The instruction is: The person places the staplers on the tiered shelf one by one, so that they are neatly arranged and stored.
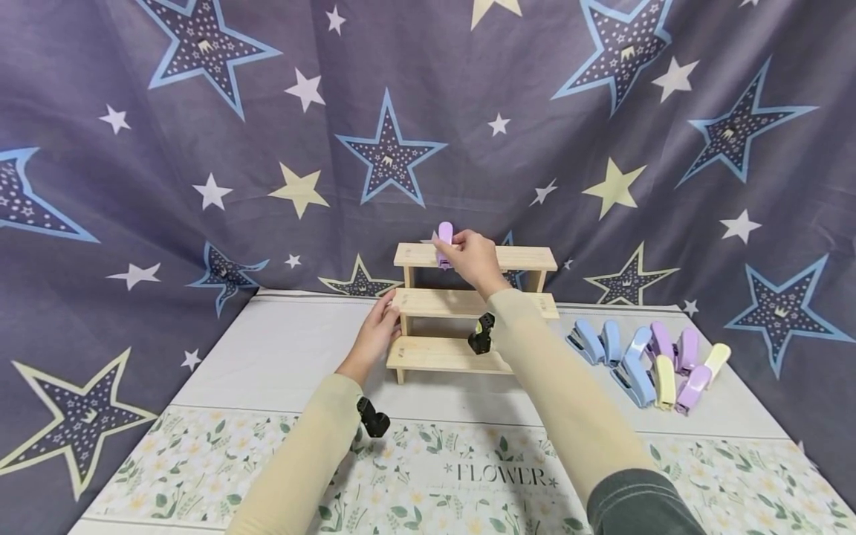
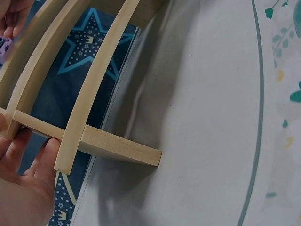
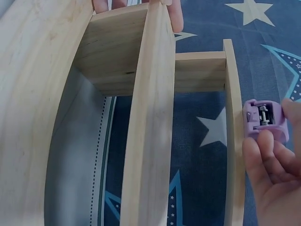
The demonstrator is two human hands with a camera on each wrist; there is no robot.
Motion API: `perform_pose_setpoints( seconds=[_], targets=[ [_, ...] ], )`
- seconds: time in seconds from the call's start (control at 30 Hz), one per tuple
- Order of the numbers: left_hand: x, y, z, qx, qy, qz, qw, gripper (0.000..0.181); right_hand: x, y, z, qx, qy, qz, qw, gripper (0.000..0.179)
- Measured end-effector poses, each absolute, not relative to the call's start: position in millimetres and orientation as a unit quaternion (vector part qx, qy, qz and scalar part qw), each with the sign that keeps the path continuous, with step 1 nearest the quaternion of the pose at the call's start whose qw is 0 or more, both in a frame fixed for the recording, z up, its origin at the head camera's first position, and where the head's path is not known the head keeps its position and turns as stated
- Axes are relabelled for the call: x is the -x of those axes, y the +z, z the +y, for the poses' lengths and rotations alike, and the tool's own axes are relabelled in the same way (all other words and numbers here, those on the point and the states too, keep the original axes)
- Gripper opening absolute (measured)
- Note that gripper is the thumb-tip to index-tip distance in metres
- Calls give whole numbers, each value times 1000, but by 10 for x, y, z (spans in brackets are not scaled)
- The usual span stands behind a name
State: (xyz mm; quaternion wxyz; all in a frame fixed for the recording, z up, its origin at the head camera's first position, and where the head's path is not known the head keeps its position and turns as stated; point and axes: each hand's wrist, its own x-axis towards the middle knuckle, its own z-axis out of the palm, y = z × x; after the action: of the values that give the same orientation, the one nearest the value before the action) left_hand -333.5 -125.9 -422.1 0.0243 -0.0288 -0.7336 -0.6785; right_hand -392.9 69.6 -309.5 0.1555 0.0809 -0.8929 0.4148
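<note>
My right hand (image 1: 473, 258) pinches a purple stapler (image 1: 445, 232) at the left part of the top board of a three-step wooden display shelf (image 1: 461, 302). In the right wrist view the end of the purple stapler (image 3: 267, 118) sits right at the top board, with thumb and fingers on either side. My left hand (image 1: 377, 327) holds the shelf's left side near the middle step. From the left wrist view, the fingers of the left hand (image 2: 28, 183) bend around the wooden side piece (image 2: 120, 143).
Several blue staplers (image 1: 637, 379), purple staplers (image 1: 692, 388) and yellow staplers (image 1: 665, 380) lie in a group on the table right of the shelf. A star-patterned curtain (image 1: 428, 134) hangs behind the shelf. A floral cloth (image 1: 401, 475) covers the table's front.
</note>
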Motion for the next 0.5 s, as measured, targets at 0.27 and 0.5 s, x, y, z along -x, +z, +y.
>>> perform_pose_setpoints(
  seconds=[0.27, 0.5],
  targets=[
    [3332, -4201, -1269, 23, -673, -739, 21, 51, 3886, -3042, 693, -114, 445, -881, 111, 45],
    [3298, -4150, -1258, 26, -677, -736, 12, 52, 3902, -3083, 624, -116, 453, -879, 98, 45]
  ],
)
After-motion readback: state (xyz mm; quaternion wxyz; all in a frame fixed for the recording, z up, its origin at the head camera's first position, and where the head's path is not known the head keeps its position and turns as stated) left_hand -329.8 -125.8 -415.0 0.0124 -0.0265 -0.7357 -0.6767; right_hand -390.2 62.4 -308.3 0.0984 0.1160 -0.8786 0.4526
